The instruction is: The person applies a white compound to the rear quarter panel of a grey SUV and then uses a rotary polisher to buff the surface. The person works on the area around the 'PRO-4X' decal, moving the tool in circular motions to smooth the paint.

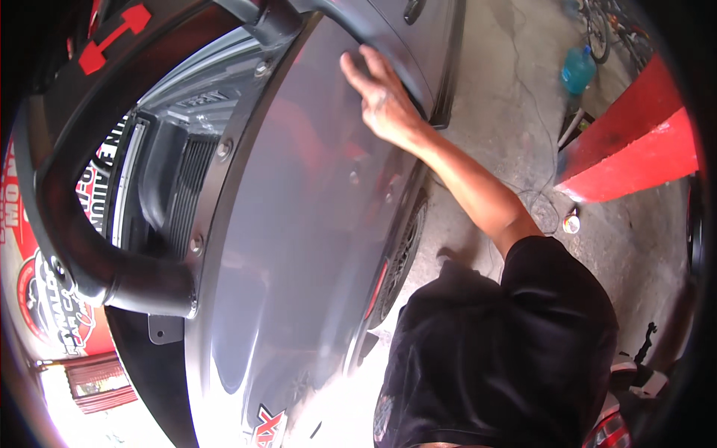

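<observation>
My right hand (385, 104) lies on the upper part of a glossy grey pickup side panel (299, 187), near the cab. Two of its fingers are stretched out and spread; the others are partly hidden, and nothing shows in the hand. The bare right forearm reaches up and left from a black sleeve (560, 284). Left of the panel, a thick black roll bar (112, 276) curves over the truck bed (179, 172), bolted along the bed rail (213, 187). My left hand does not show.
A red pillar (635, 149) stands at the right, with a blue water jug (579, 71) and a bicycle (597, 33) beyond it. A thin cable (545, 119) and a small white tub (571, 222) lie on the concrete floor. A red-and-white banner (60, 299) hangs at the left.
</observation>
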A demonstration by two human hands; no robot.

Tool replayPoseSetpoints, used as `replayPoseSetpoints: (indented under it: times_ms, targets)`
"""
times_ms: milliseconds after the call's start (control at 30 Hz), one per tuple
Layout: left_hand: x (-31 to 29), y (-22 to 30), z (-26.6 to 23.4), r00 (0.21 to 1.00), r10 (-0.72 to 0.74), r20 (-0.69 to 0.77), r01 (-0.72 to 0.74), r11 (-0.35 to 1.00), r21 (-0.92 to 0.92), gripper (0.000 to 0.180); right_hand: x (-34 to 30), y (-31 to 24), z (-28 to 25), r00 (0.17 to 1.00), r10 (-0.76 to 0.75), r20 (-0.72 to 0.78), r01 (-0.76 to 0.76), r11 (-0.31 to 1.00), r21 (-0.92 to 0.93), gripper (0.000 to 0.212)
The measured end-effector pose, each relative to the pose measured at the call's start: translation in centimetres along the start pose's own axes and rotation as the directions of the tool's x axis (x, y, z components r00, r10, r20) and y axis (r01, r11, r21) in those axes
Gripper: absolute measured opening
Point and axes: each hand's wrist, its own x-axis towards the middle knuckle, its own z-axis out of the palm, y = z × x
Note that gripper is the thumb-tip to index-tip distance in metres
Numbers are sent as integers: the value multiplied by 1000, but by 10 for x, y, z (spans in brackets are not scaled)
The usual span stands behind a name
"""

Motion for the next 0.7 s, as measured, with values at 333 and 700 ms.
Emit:
replayPoseSetpoints:
  times_ms: [333,700]
  targets:
    - [-16,-49,43,997,-45,70,51,995,-88,18,-38,60,17,968,232,91,-241,966,97,87]
    - [-106,86,-110,514,-183,-838,-370,834,-409,49,-65,-94,-61,926,-376,-30,358,852,381,35]
